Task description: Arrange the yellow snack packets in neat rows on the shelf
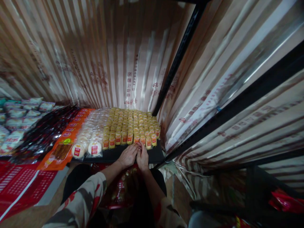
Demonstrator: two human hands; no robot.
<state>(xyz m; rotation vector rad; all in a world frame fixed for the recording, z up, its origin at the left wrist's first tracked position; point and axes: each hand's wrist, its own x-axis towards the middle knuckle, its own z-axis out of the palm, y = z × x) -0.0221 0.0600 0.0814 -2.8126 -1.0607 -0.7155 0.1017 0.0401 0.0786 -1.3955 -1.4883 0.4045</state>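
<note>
My left hand (128, 155) and my right hand (142, 156) rest side by side on the front edge of a black shelf (114, 154). Their fingertips touch the front row of small yellow packets with red labels (130, 126), which fill the shelf in several rows. The fingers lie together and reach forward; I cannot see anything held in them. Left of the yellow packets lie round white cakes in clear wrappers (94, 148).
Orange packs (62, 150), dark red-black packs (45, 134) and white bags (16, 122) cover the shelf's left part. A striped plastic curtain (95, 57) hangs behind. A black rack post (180, 53) stands right. A red crate (16, 183) sits below left.
</note>
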